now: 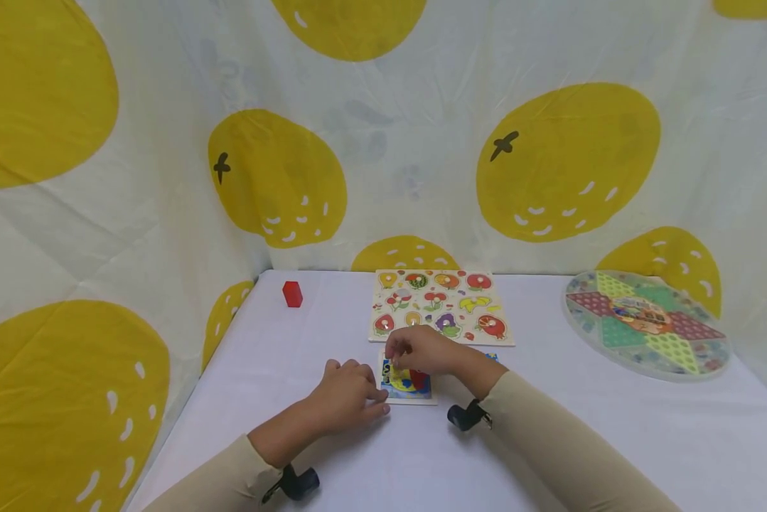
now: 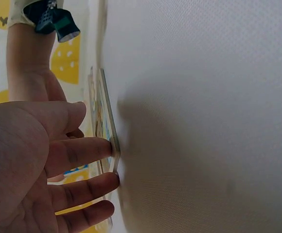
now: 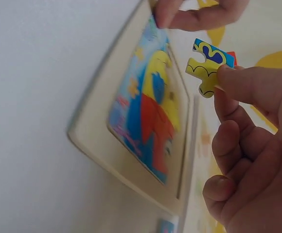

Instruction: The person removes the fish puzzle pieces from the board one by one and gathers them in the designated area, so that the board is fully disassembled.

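Observation:
My right hand [image 1: 424, 348] hovers over a small wooden jigsaw board [image 1: 415, 401]. Between its thumb and index finger it pinches a yellow and blue jigsaw piece [image 3: 203, 73], held up off the board in the right wrist view. Pieces showing a yellow and red picture [image 3: 153, 111] lie within the board's frame; one corner region is hidden by the hands. My left hand [image 1: 347, 395] is at the board's left side, fingers extended. In the left wrist view its fingertips [image 2: 104, 148] are right at the board's edge.
Behind the jigsaw lies a fruit peg board [image 1: 441, 306]. A round board with star-pattern colours [image 1: 645, 323] sits at the right. One red block [image 1: 292, 294] stands at the far left. A blue piece [image 1: 492, 356] shows beyond the right wrist.

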{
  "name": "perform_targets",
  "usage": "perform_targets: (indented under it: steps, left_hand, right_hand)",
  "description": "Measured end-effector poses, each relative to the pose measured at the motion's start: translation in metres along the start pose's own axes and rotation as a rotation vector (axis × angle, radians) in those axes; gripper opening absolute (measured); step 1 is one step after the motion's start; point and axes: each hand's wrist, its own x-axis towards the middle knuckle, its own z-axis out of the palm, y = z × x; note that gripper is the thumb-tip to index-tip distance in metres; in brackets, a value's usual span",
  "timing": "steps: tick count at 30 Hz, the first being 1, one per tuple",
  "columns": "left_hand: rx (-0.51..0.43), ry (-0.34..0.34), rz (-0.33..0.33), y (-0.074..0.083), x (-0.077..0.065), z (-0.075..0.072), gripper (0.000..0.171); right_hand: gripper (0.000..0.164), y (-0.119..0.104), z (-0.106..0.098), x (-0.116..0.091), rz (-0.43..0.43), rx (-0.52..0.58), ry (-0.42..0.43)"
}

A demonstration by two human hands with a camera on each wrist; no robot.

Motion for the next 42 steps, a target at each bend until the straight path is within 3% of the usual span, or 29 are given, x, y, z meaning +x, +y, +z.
perform_targets:
  steps: [10,15,23,33,42]
  left_hand:
    - [0.018,0.01,-0.008,0.001,-0.002,0.002,0.035]
    - [0.019,0.01,-0.016,0.004,-0.003,0.0,0.035]
    - [0.029,0.005,-0.034,0.006,-0.004,0.0,0.035]
    - [0.026,0.02,-0.036,0.006,-0.003,-0.001,0.036]
    - [0.019,0.021,-0.034,0.006,-0.003,-0.003,0.035]
  right_hand:
    - [0.004,0.015,-0.02,-0.014,0.035,-0.042,-0.003]
    - [0.004,0.025,-0.029,-0.028,0.087,-0.066,-0.029]
    - [0.006,0.035,-0.039,-0.043,0.164,-0.089,0.001]
    - [0.009,0.043,-0.037,-0.05,0.21,-0.105,0.003]
    - [0.01,0.046,-0.033,-0.05,0.182,-0.116,0.025]
